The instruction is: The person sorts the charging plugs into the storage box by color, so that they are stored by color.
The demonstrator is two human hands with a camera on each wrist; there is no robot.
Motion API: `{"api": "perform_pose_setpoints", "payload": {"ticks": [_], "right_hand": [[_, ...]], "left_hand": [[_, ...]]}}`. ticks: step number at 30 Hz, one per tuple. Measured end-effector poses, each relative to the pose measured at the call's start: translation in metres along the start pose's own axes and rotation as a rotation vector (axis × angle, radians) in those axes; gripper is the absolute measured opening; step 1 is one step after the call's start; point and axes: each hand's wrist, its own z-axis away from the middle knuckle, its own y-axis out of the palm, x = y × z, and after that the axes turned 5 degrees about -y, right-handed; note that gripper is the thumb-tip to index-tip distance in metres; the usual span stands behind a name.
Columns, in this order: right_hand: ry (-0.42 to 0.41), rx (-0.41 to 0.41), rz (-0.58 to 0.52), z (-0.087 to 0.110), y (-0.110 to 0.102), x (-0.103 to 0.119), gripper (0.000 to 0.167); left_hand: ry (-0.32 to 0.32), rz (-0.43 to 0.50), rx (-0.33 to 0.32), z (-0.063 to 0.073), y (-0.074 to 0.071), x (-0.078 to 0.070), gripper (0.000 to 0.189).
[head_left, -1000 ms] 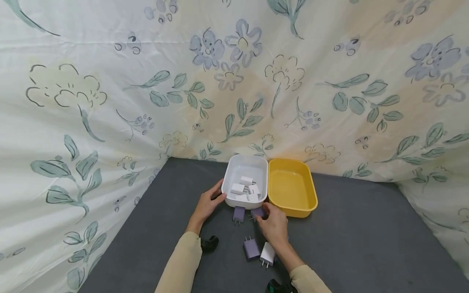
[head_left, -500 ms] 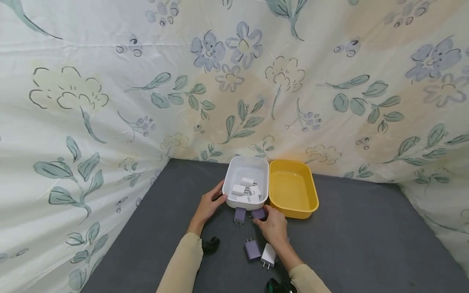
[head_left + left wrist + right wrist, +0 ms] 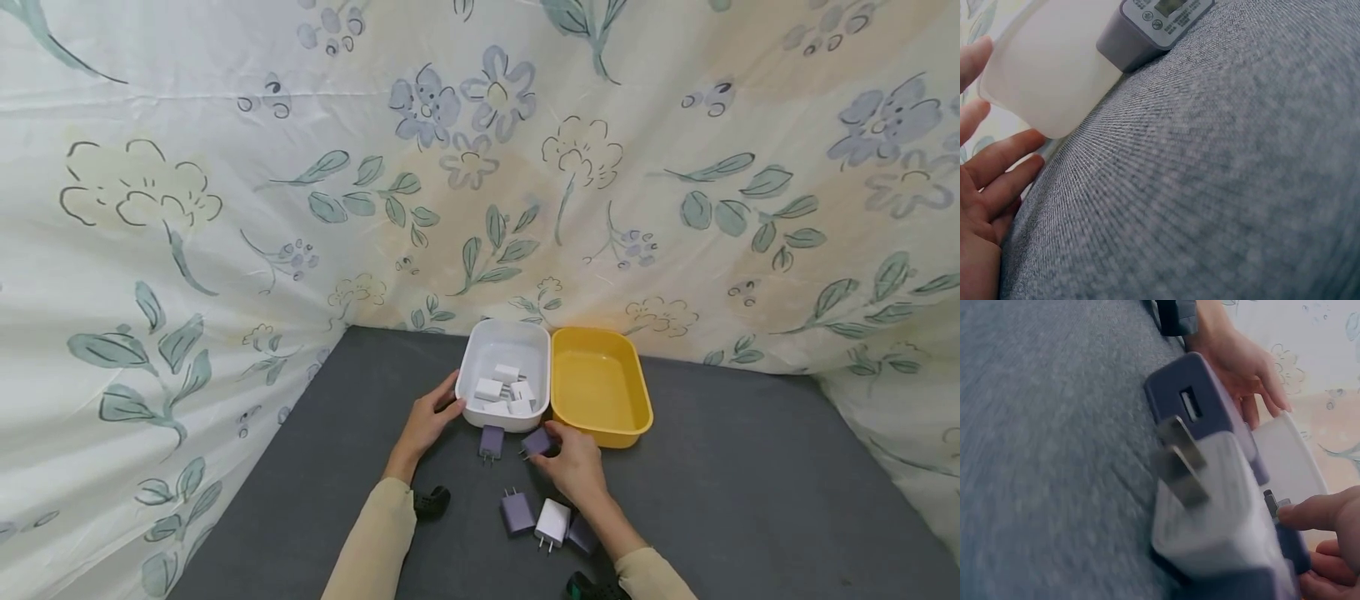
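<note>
My right hand pinches a purple plug charger between thumb and fingers, just in front of the white bin. In the right wrist view, my thumb lies by the metal prongs of this held charger. My left hand rests on the white bin's left side near its front corner, fingers loosely extended, as the left wrist view also shows. Several white chargers lie inside that bin. Another purple charger is on the table at the bin's front wall, prongs toward me.
A yellow bin stands right against the white one, with nothing in it. Nearer me on the dark table lie a purple charger, a white charger and another purple charger partly behind my right forearm. Floral cloth hangs behind.
My right hand has shifted slightly right and toward me, turning the purple charger and drawing it off the white bin's front. The nearer purple charger by my forearm shows more. My left hand stays put.
</note>
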Motion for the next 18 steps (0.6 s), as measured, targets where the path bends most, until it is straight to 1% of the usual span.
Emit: {"api": "perform_pose_setpoints", "payload": {"ticks": [5, 9, 12, 15, 18], "right_hand": [[-0.026, -0.01, -0.022, 0.002, -0.011, -0.002, 0.056], [-0.043, -0.007, -0.023, 0.003, -0.02, 0.001, 0.054], [-0.05, -0.007, -0.056, 0.002, -0.03, 0.005, 0.053], [-0.057, -0.031, -0.102, 0.0, -0.039, 0.008, 0.056], [-0.064, -0.086, -0.113, -0.003, -0.047, 0.007, 0.058]], "left_hand": [[0.001, -0.017, -0.029, -0.002, 0.0, 0.005, 0.062], [-0.003, -0.018, -0.027, -0.003, 0.0, 0.005, 0.062], [-0.01, -0.023, -0.024, -0.002, 0.0, 0.005, 0.062], [-0.014, -0.016, -0.021, -0.001, 0.001, 0.005, 0.062], [-0.008, -0.004, -0.015, -0.001, 0.002, 0.005, 0.062]]}}
